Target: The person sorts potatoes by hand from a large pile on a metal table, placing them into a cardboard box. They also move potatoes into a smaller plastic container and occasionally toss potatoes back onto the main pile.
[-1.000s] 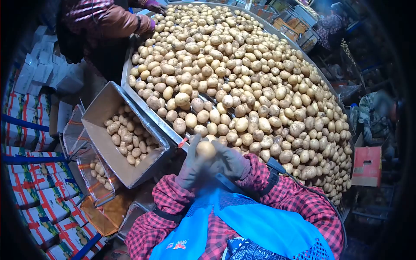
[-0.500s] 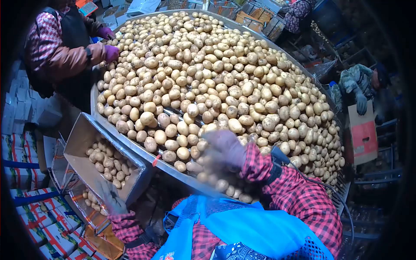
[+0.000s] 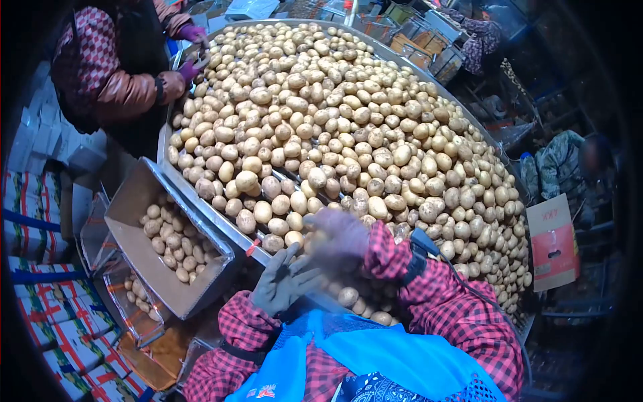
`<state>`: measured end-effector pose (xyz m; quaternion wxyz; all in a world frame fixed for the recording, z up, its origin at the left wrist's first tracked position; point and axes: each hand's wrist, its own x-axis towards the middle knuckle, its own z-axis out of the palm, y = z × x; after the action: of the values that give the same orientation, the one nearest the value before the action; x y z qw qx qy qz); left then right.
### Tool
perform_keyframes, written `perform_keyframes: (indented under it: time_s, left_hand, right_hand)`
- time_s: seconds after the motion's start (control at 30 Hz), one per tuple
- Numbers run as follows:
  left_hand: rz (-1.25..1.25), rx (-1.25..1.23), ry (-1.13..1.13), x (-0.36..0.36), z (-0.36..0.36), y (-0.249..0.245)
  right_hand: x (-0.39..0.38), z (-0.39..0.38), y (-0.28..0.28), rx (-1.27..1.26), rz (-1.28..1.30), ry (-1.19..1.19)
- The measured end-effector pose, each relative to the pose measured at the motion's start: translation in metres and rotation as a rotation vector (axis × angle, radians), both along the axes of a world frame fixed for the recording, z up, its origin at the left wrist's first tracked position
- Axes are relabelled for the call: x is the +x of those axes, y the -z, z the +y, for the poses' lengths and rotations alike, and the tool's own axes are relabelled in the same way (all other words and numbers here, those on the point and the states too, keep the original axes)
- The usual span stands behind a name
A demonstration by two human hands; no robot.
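Potatoes (image 3: 321,114) cover the large metal-rimmed sorting table (image 3: 221,231) in a thick layer. My left hand (image 3: 280,285), in a grey glove, is at the near rim, palm turned up and fingers spread, with nothing in it. Just right of it, my right hand (image 3: 338,244) reaches over the near potatoes in a gloved blur. Its fingers are smeared by motion, so whether it holds a potato cannot be made out. A cardboard box (image 3: 144,258) partly filled with potatoes leans open against the table's left side.
A co-worker in purple gloves (image 3: 191,70) handles potatoes at the far left edge. Another person in camouflage (image 3: 562,161) is at the right, near a red-printed carton (image 3: 554,251). Stacked white and red boxes (image 3: 77,342) stand at lower left. A red tie (image 3: 253,246) hangs on the rim.
My left hand has moved from beside the cardboard box up and right to the table rim, close to my right hand. My right hand stays over the near potatoes. The whole view has shifted slightly.
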<state>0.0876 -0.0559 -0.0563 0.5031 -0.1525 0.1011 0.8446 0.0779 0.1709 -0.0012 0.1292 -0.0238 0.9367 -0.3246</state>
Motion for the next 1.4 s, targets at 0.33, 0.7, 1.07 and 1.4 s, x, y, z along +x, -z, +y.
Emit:
perform_keyframes:
  time_s: [0.33, 0.7, 1.07, 1.4]
  left_hand:
    - [0.242, -0.384, -0.048, 0.004, -0.020, 0.004]
    - [0.327, -0.381, -0.185, -0.001, -0.032, 0.077]
    - [0.766, -0.414, -0.401, -0.005, -0.053, 0.006]
    - [0.679, -0.333, -0.272, 0.005, -0.049, 0.059]
  right_hand:
    - [-0.104, 0.031, 0.048, 0.328, 0.136, 0.023]
    - [-0.073, -0.065, 0.002, -0.227, 0.212, -0.331]
    - [-0.171, -0.081, 0.057, 0.281, 0.446, -0.204]
    - [-0.012, -0.129, 0.018, -0.273, 0.188, -0.397]
